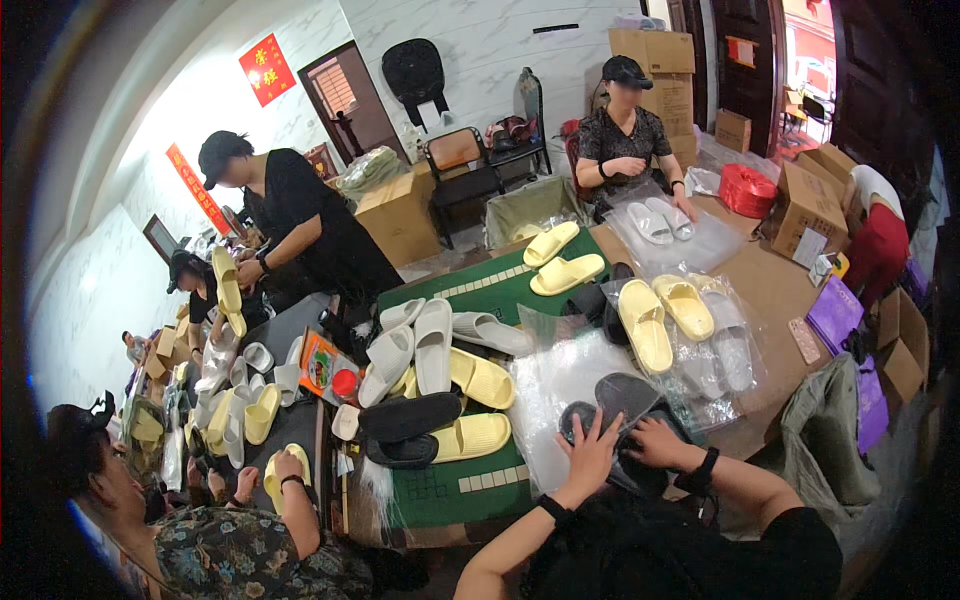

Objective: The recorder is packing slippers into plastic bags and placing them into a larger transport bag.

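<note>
At the near edge of the table, my left hand (590,452) lies with fingers spread over a pair of dark grey slippers (626,393). My right hand (662,445) has its fingers curled on the right side of the same pair, partly hiding it. Clear plastic bags (545,375) are spread under and beside the slippers. Just beyond my hands are a yellow slipper (645,325) and a grey slipper (729,345) on clear plastic. To my left is a heap of slippers, including a black slipper (410,416) and a light grey slipper (433,345).
Across the table a person (630,140) handles pale slippers (652,222) on plastic bags. Other people work at the left with yellow slippers. A red roll of twine (747,190), a cardboard box (805,215), a phone (804,340) and purple bags (835,312) are at the right.
</note>
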`<state>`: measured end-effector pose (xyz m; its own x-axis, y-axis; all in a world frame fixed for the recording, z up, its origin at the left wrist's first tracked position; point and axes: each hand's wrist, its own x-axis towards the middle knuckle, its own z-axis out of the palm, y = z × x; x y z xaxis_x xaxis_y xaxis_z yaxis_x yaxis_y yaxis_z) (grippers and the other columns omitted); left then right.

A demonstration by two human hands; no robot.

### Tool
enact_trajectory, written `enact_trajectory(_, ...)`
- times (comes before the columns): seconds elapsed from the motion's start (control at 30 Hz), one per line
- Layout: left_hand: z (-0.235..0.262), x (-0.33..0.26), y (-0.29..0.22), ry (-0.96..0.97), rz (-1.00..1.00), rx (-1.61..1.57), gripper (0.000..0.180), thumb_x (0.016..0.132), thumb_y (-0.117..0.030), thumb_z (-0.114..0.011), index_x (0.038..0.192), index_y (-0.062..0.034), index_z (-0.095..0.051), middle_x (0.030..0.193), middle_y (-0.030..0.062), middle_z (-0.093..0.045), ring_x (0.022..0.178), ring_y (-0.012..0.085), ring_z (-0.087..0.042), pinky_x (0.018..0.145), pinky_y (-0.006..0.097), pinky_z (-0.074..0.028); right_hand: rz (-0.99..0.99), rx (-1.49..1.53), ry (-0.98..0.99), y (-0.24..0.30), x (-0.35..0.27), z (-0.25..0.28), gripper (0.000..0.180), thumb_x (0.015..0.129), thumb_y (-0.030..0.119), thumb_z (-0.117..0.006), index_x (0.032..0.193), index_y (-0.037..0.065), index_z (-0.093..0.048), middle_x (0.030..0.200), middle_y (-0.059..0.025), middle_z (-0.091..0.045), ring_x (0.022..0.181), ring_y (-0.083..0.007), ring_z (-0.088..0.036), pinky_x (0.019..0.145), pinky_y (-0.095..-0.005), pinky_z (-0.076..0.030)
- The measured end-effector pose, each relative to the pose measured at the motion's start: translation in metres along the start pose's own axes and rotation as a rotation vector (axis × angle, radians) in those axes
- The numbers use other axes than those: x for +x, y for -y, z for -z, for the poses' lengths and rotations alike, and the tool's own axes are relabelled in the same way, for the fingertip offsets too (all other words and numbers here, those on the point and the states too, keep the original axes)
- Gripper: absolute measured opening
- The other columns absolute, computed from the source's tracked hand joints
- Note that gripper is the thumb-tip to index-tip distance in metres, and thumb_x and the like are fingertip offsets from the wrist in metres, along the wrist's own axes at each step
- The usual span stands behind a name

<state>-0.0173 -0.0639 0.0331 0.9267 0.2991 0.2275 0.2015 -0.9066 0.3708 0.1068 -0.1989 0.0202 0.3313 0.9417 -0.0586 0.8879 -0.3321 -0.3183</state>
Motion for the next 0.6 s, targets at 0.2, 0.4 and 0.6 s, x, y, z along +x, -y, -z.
enact_trajectory(0.2,0.017,-0.006,0.005,0.024,0.000,-0.037,0.049,0.087,-0.020,-0.049,0.133,-0.0341,-0.036,0.144,0.0066,-0.021,0.127,0.0459,-0.019,0.087,0.074,-0.015,-0.056,0.073,-0.051,0.010,0.023,-0.004,0.043,0.074,0.030,-0.062,0.109,0.006,-0.053,0.112,-0.0129,-0.050,0.109,-0.0326,-0.042,0.086,-0.0474,-0.036)
enact_trajectory(0.4,0.022,-0.013,0.003,0.168,-0.108,-0.135,0.044,0.090,-0.019,-0.043,0.131,-0.0324,-0.039,0.145,0.0093,-0.017,0.131,0.0455,-0.009,0.098,0.064,-0.012,-0.156,-0.054,-0.198,0.013,0.054,-0.026,0.033,0.074,0.029,-0.059,0.097,0.006,-0.057,0.098,-0.0142,-0.054,0.102,-0.0331,-0.045,0.084,-0.0457,-0.036)
enact_trajectory(0.6,0.025,-0.011,-0.019,0.231,-0.312,-0.558,0.044,0.088,-0.008,-0.043,0.130,-0.0208,-0.043,0.139,0.0154,-0.026,0.129,0.0445,-0.016,0.104,0.046,-0.018,-0.155,-0.115,-0.438,0.024,0.095,-0.007,0.027,0.077,0.031,-0.057,0.084,0.005,-0.061,0.091,-0.0145,-0.055,0.095,-0.0321,-0.048,0.080,-0.0457,-0.037)
